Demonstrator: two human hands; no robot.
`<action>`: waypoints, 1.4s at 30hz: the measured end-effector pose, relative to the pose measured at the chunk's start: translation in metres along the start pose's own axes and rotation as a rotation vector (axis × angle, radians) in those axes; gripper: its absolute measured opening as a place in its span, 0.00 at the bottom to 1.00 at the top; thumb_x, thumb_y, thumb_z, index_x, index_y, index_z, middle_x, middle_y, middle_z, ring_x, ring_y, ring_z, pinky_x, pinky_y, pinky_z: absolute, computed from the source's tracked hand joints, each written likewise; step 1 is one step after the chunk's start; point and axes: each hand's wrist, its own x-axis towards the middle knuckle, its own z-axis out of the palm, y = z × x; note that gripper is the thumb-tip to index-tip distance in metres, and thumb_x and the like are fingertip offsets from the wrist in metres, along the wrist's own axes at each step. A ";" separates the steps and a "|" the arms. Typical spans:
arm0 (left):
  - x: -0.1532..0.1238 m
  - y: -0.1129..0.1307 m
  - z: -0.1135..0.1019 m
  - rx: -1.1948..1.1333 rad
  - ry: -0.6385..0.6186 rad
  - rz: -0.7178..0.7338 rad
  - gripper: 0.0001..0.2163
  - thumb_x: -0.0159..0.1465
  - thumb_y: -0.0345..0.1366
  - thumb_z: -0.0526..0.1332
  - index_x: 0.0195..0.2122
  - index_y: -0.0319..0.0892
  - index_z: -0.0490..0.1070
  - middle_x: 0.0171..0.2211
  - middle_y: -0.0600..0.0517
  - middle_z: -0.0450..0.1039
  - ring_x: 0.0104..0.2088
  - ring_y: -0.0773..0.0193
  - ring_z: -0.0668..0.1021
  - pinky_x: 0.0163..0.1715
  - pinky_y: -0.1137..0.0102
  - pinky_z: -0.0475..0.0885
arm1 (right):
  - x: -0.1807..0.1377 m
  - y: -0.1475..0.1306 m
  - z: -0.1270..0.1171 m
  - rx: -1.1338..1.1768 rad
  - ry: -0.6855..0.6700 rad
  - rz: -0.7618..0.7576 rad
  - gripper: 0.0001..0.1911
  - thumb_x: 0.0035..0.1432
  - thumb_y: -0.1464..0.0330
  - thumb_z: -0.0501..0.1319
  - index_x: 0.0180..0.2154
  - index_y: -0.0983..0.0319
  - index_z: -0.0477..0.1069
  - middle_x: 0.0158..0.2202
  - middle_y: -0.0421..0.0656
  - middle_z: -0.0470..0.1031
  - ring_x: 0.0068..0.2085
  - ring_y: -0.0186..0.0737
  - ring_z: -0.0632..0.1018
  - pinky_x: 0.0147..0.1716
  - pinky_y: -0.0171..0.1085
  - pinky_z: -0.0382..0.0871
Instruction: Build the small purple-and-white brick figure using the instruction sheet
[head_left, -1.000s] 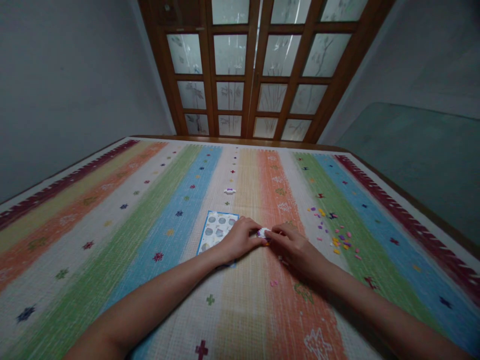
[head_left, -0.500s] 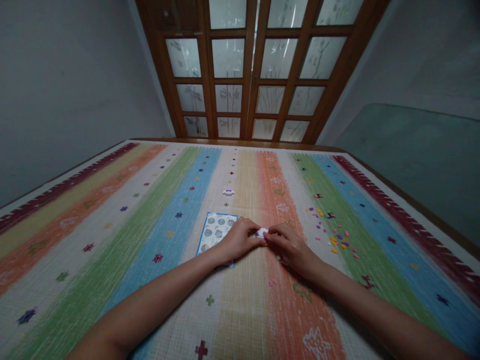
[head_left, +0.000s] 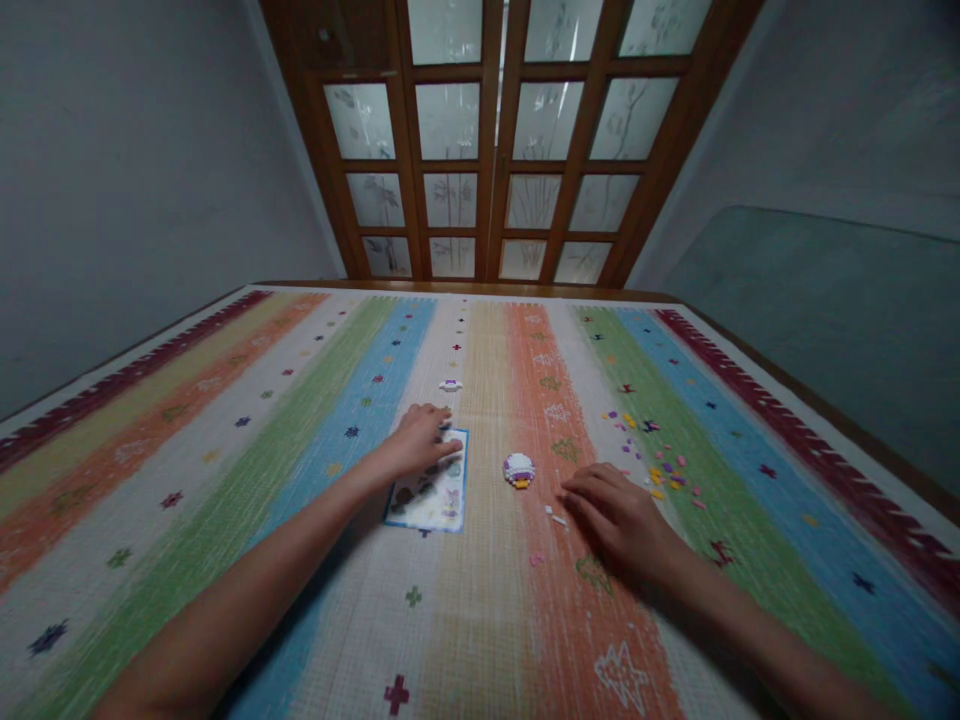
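Observation:
A small round assembly (head_left: 519, 468) of white, purple and yellow-orange bricks rests on the tablecloth between my hands, touched by neither. My left hand (head_left: 421, 440) is open, fingers spread over the upper part of a blue-bordered picture sheet (head_left: 450, 512). Just beyond its fingertips lies a small white and purple brick piece (head_left: 450, 385). My right hand (head_left: 619, 515) rests low over the orange stripe, fingers loosely bent and nothing visible in them. Small white bricks (head_left: 556, 516) lie beside its fingertips. A pink brick (head_left: 536, 560) is nearer to me.
Several loose pink, yellow and purple bricks (head_left: 671, 475) are scattered to the right, past my right hand. A striped, patterned tablecloth (head_left: 495, 640) covers the table. Wooden doors with glass panes (head_left: 487, 160) stand behind the far edge, with walls on both sides.
Both hands have let go of the round assembly, which now sits on the cloth. My left hand moved left over the sheet; my right hand drew back to the right.

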 end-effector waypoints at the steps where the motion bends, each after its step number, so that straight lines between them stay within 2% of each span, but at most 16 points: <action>1: -0.001 -0.008 -0.006 0.028 -0.018 -0.040 0.20 0.53 0.42 0.65 0.44 0.39 0.70 0.47 0.39 0.70 0.49 0.46 0.68 0.50 0.56 0.60 | -0.004 -0.002 0.000 0.011 -0.039 0.028 0.08 0.61 0.71 0.54 0.33 0.61 0.71 0.32 0.46 0.73 0.35 0.40 0.74 0.35 0.40 0.70; 5: -0.006 -0.024 -0.016 0.101 -0.069 -0.151 0.26 0.43 0.44 0.69 0.41 0.38 0.69 0.48 0.37 0.66 0.48 0.41 0.67 0.46 0.54 0.61 | -0.015 -0.006 0.003 0.052 -0.135 0.104 0.05 0.60 0.71 0.56 0.34 0.61 0.71 0.33 0.45 0.72 0.35 0.39 0.74 0.34 0.39 0.70; 9: -0.005 -0.022 -0.017 0.106 -0.108 -0.168 0.19 0.41 0.43 0.69 0.31 0.39 0.69 0.43 0.40 0.67 0.47 0.41 0.67 0.44 0.56 0.61 | -0.016 -0.010 0.006 0.051 -0.158 0.116 0.05 0.60 0.71 0.55 0.33 0.61 0.69 0.33 0.45 0.71 0.35 0.39 0.74 0.34 0.39 0.70; 14: -0.003 -0.023 -0.025 -0.010 -0.163 -0.114 0.12 0.45 0.38 0.65 0.26 0.42 0.64 0.29 0.51 0.69 0.36 0.56 0.71 0.34 0.68 0.64 | -0.016 -0.011 0.007 0.042 -0.148 0.097 0.07 0.61 0.72 0.53 0.31 0.61 0.68 0.33 0.44 0.70 0.35 0.39 0.73 0.34 0.39 0.70; 17: -0.008 -0.022 -0.038 -0.112 -0.181 -0.064 0.08 0.49 0.38 0.61 0.28 0.41 0.63 0.26 0.55 0.67 0.31 0.62 0.71 0.29 0.72 0.64 | -0.017 -0.011 0.008 0.039 -0.140 0.094 0.07 0.61 0.72 0.53 0.31 0.61 0.67 0.32 0.44 0.69 0.35 0.39 0.73 0.34 0.39 0.69; 20: -0.016 -0.012 -0.052 -0.252 -0.172 -0.002 0.10 0.51 0.40 0.60 0.30 0.41 0.63 0.28 0.55 0.68 0.31 0.65 0.71 0.29 0.74 0.65 | -0.017 -0.010 0.009 0.034 -0.136 0.097 0.07 0.61 0.72 0.54 0.31 0.61 0.67 0.32 0.44 0.69 0.35 0.39 0.73 0.34 0.39 0.69; 23: -0.024 0.003 -0.064 -0.495 -0.138 0.074 0.12 0.49 0.38 0.63 0.31 0.40 0.63 0.29 0.55 0.68 0.31 0.66 0.71 0.29 0.74 0.66 | -0.017 -0.010 0.010 0.031 -0.138 0.108 0.07 0.61 0.72 0.53 0.30 0.61 0.67 0.32 0.44 0.69 0.35 0.40 0.73 0.34 0.39 0.69; 26: -0.029 0.017 -0.071 -0.622 -0.137 0.112 0.12 0.49 0.36 0.65 0.31 0.40 0.63 0.28 0.55 0.68 0.29 0.67 0.72 0.27 0.74 0.67 | -0.017 -0.010 0.011 0.033 -0.139 0.120 0.08 0.61 0.72 0.53 0.30 0.61 0.67 0.32 0.45 0.70 0.35 0.39 0.73 0.34 0.39 0.69; 33: -0.039 0.042 -0.081 -0.704 -0.125 0.217 0.13 0.50 0.35 0.66 0.32 0.39 0.63 0.27 0.56 0.68 0.26 0.70 0.72 0.23 0.77 0.67 | -0.019 -0.009 0.013 0.043 -0.131 0.142 0.08 0.61 0.70 0.52 0.31 0.61 0.67 0.33 0.45 0.70 0.36 0.40 0.73 0.36 0.39 0.69; 42: -0.052 0.063 -0.090 -0.737 -0.121 0.259 0.13 0.50 0.34 0.67 0.33 0.38 0.64 0.28 0.55 0.70 0.26 0.70 0.73 0.21 0.78 0.67 | -0.020 -0.012 0.014 0.047 -0.097 0.142 0.08 0.60 0.70 0.52 0.31 0.61 0.68 0.32 0.45 0.71 0.34 0.40 0.73 0.34 0.38 0.69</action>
